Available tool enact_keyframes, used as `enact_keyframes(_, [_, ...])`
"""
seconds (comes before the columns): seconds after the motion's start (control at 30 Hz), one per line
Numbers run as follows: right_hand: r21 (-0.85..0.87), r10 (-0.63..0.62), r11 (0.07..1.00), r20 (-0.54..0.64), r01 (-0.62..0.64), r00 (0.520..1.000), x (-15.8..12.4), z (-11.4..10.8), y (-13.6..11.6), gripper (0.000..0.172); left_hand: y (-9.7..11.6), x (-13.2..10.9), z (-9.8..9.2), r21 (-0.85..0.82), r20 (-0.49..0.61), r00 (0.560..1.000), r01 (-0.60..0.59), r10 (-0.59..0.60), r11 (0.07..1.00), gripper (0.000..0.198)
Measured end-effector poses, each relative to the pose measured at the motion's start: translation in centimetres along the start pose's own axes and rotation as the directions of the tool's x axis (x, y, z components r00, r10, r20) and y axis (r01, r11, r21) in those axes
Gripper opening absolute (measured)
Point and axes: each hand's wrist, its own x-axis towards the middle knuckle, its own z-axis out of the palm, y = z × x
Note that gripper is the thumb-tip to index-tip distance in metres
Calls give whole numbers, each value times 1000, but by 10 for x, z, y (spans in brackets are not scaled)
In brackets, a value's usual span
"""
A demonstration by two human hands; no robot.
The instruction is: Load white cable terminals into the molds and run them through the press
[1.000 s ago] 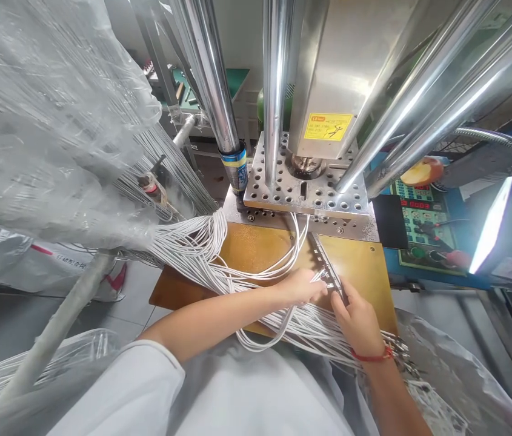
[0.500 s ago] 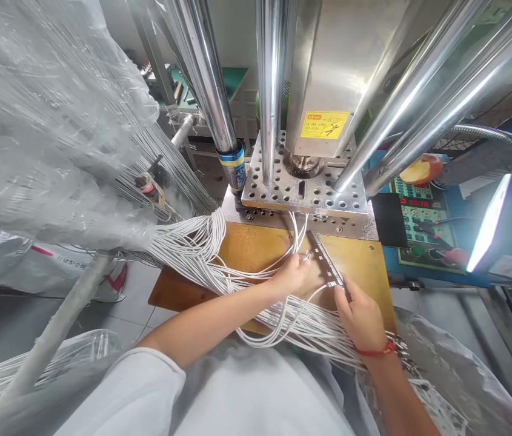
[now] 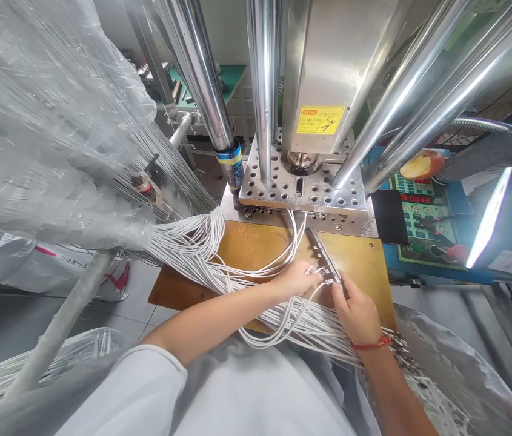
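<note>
My left hand (image 3: pixel 299 278) is closed in a pinch on a white cable near its metal-tipped end, right beside a dark slotted metal bar (image 3: pixel 322 254). My right hand (image 3: pixel 356 310) is closed on the near end of that bar, which lies slanted over the brass-coloured plate (image 3: pixel 360 257). Another cable end sits in the bar near my right thumb. A thick bundle of white cables (image 3: pixel 192 245) runs across the plate and under both forearms. The exact shape of the cable tip in my left fingers is too small to make out.
Behind the plate stands a press with a perforated metal block (image 3: pixel 278 192) and several chrome columns. Two cables lead under the block. A control panel (image 3: pixel 428 212) with a bitten apple (image 3: pixel 422 165) and a bright lamp (image 3: pixel 489 218) are at right. Plastic-wrapped cables (image 3: pixel 56 121) hang at left.
My left hand has moved right and slightly down, bringing its cable end to the slotted bar. My right hand keeps hold of the bar. The digits on the panel differ.
</note>
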Motion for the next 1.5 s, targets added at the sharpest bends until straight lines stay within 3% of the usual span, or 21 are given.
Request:
enact_keyframes(0.17, [43,39,998,5,-39,999,0,0,0,41,15,-6,-1,-82,3,994,110,-110,991,18])
enact_keyframes(0.27, [75,67,995,9,-68,998,0,-1,1,43,19,-8,0,-91,-28,993,108,-111,990,17])
enact_keyframes(0.43, [49,70,996,8,-71,997,-2,0,2,43,21,-7,0,-75,58,993,107,-103,991,19])
enact_keyframes(0.57, [27,31,999,-22,-31,999,-3,1,2,42,22,-4,-1,-84,80,987,146,-140,986,18])
enact_keyframes(0.73, [-14,-104,995,-38,103,994,-3,3,2,43,20,-2,2,-84,76,987,148,-142,985,12])
enact_keyframes(0.8, [7,-125,992,-53,125,991,-3,3,3,43,19,-4,4,0,31,996,83,-83,997,9])
enact_keyframes(0.87, [45,-111,992,-50,114,993,-3,2,3,43,19,-8,3,164,-63,995,-61,73,985,13])
enact_keyframes(0.97, [91,-80,992,-33,82,996,-3,0,3,43,19,-11,-7,394,-266,896,-235,355,889,16])
enact_keyframes(1.03, [101,-64,993,-23,67,998,-2,0,3,43,18,-12,-14,427,-349,842,-247,411,870,16])
enact_keyframes(1.1, [96,-53,994,-11,53,999,-1,0,3,42,18,-10,-19,386,-349,856,-238,381,891,16])
enact_keyframes(1.27, [79,-41,996,8,40,999,0,1,4,40,20,-4,-23,14,-149,985,-87,88,996,15])
enact_keyframes(1.4, [66,-31,997,6,30,1000,-1,1,4,40,24,-3,-27,-132,-44,999,11,-16,991,23])
enact_keyframes(1.5, [63,-32,998,0,32,999,-1,1,5,39,25,-1,-26,-87,-77,997,24,-30,996,21])
